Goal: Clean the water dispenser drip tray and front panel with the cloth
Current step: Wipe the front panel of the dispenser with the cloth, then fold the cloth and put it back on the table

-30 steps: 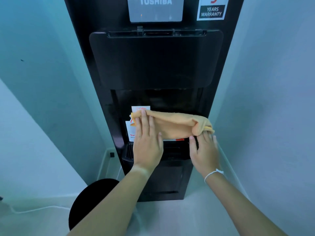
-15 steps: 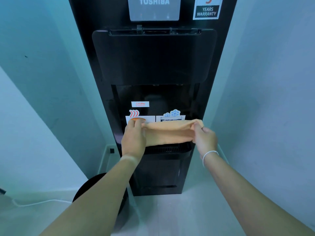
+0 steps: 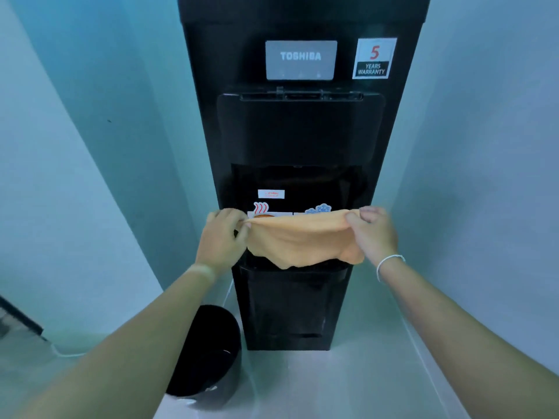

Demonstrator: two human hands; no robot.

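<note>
A tall black water dispenser (image 3: 301, 131) stands against the wall ahead, with a grey brand plate and a warranty sticker near its top. An orange cloth (image 3: 302, 240) hangs stretched in front of the dispensing recess. My left hand (image 3: 219, 237) pinches its left top corner and my right hand (image 3: 373, 234) pinches its right top corner. The cloth sags in the middle and hides most of the drip tray (image 3: 335, 266), of which only a dark edge shows below the cloth. Hot and cold stickers peek out above the cloth.
A round black bin (image 3: 208, 352) stands on the pale floor at the dispenser's lower left. Light walls close in on both sides. A white cable (image 3: 65, 352) runs along the floor at the left.
Both hands have pulled the cloth back from the recess and spread it wide by its top corners. The view has backed away, showing the whole dispenser front.
</note>
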